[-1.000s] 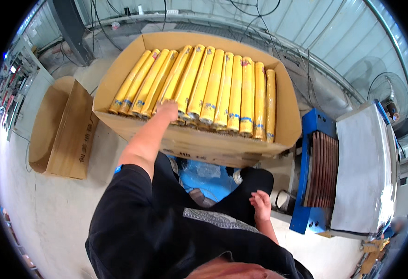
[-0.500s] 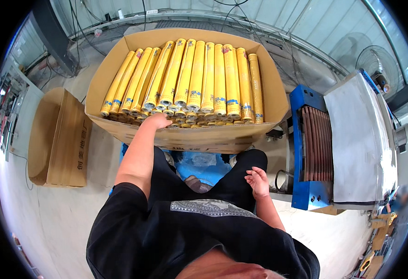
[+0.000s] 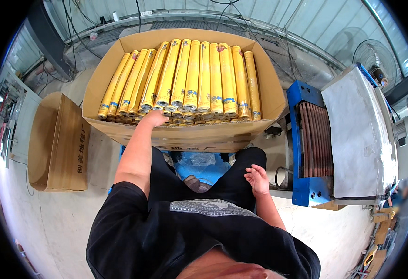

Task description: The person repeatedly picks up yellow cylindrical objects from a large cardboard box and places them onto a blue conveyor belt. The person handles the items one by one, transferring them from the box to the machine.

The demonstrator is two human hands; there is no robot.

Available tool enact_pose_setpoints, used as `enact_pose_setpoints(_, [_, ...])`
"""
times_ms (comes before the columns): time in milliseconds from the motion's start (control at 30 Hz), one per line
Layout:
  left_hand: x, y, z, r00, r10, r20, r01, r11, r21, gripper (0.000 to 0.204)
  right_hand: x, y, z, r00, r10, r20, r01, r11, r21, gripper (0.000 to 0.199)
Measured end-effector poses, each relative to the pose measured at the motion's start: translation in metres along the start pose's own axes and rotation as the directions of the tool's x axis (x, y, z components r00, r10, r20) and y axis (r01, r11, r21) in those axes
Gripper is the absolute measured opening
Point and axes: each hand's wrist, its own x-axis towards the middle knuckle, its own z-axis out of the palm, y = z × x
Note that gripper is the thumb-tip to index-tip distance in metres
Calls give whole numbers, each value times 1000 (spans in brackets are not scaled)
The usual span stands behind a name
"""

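Observation:
Directly ahead of me stands a large open cardboard box (image 3: 190,136) packed with yellow wrapped rolls (image 3: 192,88). The rolls lean side by side in an upper row, and the round ends of more rolls show below them. My left hand (image 3: 154,118) reaches over the near wall of the box, against the roll ends left of the middle. Its fingers are mostly hidden, so I cannot see whether they grip a roll. Above my right thigh hovers my right hand (image 3: 258,180), empty, with loosely bent fingers apart.
An empty-looking cardboard box (image 3: 69,144) stands on the floor at left. At right is a blue-framed machine (image 3: 310,193) with dark red bars and a white sheet cover (image 3: 357,139). Behind it stands a fan (image 3: 376,63). Blue plastic sheeting (image 3: 201,167) lies between my legs.
The view has shifted slightly, so the surroundings sit a little differently. My left hand stays at the near wall of the box; my right hand keeps its place above the thigh.

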Motion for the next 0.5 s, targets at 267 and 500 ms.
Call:
enact_pose_setpoints(267, [4, -9, 5, 998, 43, -53, -42, 999, 11, 52, 1, 2, -2, 1000, -4, 9, 4, 1000, 21, 24])
enact_pose_setpoints(500, [-1, 3, -6, 997, -18, 79, 17, 1000, 17, 59, 0, 1, -3, 1000, 5, -10, -5, 1000, 19, 24])
